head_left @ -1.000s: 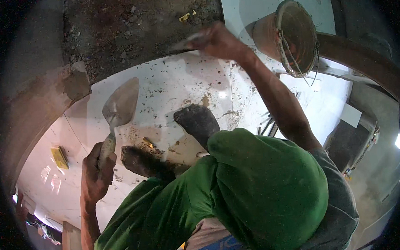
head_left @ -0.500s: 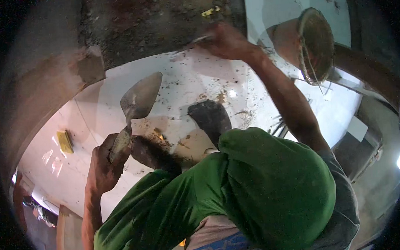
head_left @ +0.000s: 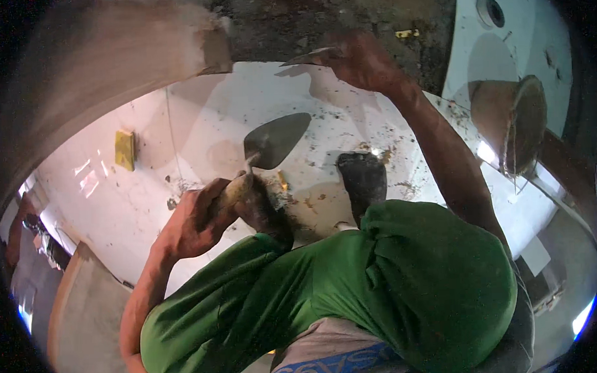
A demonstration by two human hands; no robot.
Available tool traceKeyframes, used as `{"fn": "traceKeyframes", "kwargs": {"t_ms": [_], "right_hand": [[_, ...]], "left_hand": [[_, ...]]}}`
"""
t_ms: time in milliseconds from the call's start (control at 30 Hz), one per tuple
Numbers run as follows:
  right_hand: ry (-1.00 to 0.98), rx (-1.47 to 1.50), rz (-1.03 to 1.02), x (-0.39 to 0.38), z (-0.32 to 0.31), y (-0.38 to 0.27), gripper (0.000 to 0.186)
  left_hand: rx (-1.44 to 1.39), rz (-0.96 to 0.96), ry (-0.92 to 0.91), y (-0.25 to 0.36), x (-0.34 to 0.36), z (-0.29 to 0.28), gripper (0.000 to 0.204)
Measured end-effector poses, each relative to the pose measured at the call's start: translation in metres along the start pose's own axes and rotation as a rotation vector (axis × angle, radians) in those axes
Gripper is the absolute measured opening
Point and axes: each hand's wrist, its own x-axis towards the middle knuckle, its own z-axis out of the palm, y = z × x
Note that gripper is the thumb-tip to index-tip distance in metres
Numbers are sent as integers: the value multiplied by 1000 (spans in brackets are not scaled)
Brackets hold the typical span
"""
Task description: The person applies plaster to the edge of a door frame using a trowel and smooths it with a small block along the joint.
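My left hand (head_left: 198, 219) is closed around the worn handle of a pointed trowel (head_left: 277, 140). The trowel's broad grey blade is held over white tiles in front of my left shoe (head_left: 265, 211). Out at the end of my stretched right arm, my right hand (head_left: 366, 64) grips a thin flat metal blade (head_left: 312, 56), seen nearly edge-on; its handle is hidden in my fingers. That blade is by the border between the white tiles (head_left: 197, 111) and a dark, rough bare strip of floor (head_left: 280, 26).
A mortar-stained bucket (head_left: 523, 126) lies or leans at the right. A yellow sponge (head_left: 125, 150) rests on the tiles at left. Small yellow pieces (head_left: 407, 33) lie on the dark strip. Crumbs of dirt dot the tiles, and a round ring-shaped object (head_left: 491, 13) sits far right.
My view has swung left, so the surroundings appear further right. The trowel in my left hand has turned to point more to the right. My right hand still grips the thin blade.
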Motion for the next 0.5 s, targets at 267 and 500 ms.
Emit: {"fn": "traceKeyframes", "kwargs": {"t_ms": [267,500], "right_hand": [[-19,126,-258,51,38,-6,33],[62,112,-113,30,2,-17,35]], "left_hand": [[-23,86,44,-10,3,0,31],[-23,67,61,-12,1,2,34]]}}
